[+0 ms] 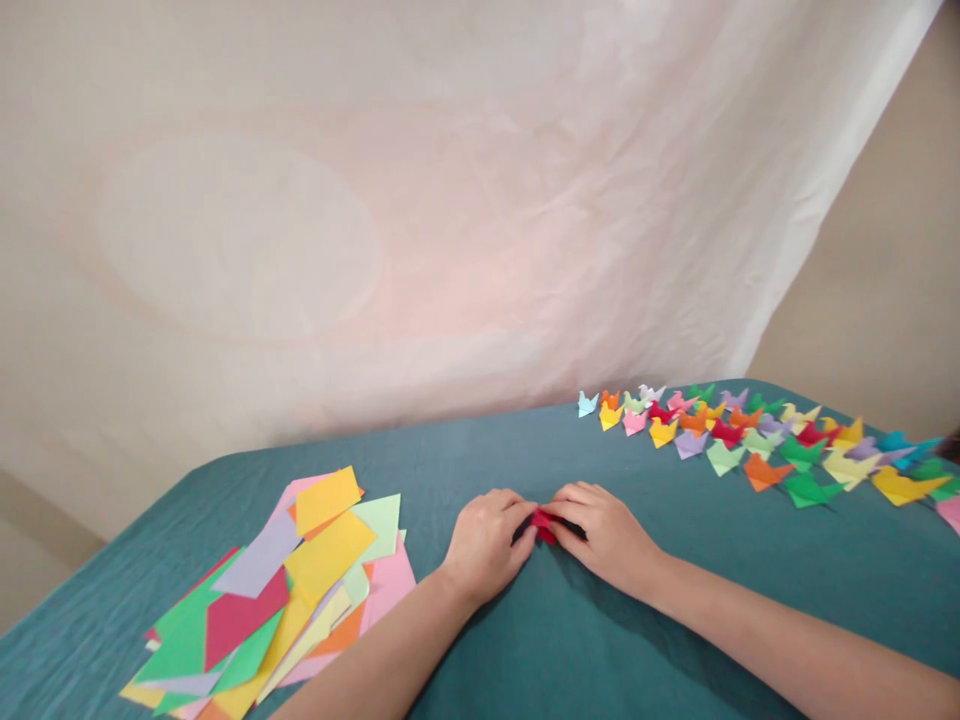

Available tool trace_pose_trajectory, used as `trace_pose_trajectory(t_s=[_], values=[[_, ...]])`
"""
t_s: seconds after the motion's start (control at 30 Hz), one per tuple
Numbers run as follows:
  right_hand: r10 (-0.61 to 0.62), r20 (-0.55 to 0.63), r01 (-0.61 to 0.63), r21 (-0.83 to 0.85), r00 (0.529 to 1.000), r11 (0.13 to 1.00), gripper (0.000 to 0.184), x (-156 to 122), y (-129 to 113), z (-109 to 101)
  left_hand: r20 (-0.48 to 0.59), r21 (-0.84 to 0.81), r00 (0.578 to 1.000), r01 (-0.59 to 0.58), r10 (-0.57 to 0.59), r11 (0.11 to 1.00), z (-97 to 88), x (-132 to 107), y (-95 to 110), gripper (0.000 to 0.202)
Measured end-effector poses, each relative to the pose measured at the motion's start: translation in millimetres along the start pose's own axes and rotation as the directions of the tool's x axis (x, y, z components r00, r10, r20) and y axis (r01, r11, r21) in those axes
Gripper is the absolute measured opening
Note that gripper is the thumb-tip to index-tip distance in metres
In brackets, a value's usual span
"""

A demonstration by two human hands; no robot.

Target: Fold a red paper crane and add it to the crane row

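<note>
A small piece of red folded paper (542, 524) lies on the teal tablecloth (675, 600) near the middle of the table. My left hand (486, 545) pinches its left side with curled fingers. From the right, my right hand (606, 535) presses and pinches the same paper. Most of the paper is hidden between my fingertips. Both forearms reach in from the lower edge of the view.
A loose pile of coloured paper squares (285, 590) lies at the left front of the table. Several small folded paper figures (765, 440) in many colours stand in rows at the right back. A pale cloth backdrop (375, 200) hangs behind the table.
</note>
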State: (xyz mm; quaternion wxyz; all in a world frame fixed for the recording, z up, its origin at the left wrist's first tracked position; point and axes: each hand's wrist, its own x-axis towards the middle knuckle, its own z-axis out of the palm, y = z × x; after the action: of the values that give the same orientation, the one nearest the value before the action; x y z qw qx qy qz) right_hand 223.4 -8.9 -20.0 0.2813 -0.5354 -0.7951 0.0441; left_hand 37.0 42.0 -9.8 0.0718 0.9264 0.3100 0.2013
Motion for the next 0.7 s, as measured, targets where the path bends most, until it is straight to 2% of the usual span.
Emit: trace_pose_trajectory(t_s=[0.23, 0.47, 0.7], values=[[0.05, 0.02, -0.05, 0.007, 0.999, 0.999, 0.013, 8, -3, 0, -0.02, 0.028, 0.998, 0.057, -0.056, 0.998, -0.4, 1, -1, 0.016], [0.091, -0.036, -0.092, -0.016, 0.995, 0.996, 0.007, 9, -4, 9, -0.008, 0.113, 0.999, 0.041, -0.041, 0.993, -1.8, 2, 0, 0.017], [0.076, -0.045, -0.078, -0.052, 0.996, 0.996, 0.006, 7, -5, 10, -0.004, 0.238, 1.0, 0.021, -0.021, 0.971, 0.2, 4, 5, 0.018]])
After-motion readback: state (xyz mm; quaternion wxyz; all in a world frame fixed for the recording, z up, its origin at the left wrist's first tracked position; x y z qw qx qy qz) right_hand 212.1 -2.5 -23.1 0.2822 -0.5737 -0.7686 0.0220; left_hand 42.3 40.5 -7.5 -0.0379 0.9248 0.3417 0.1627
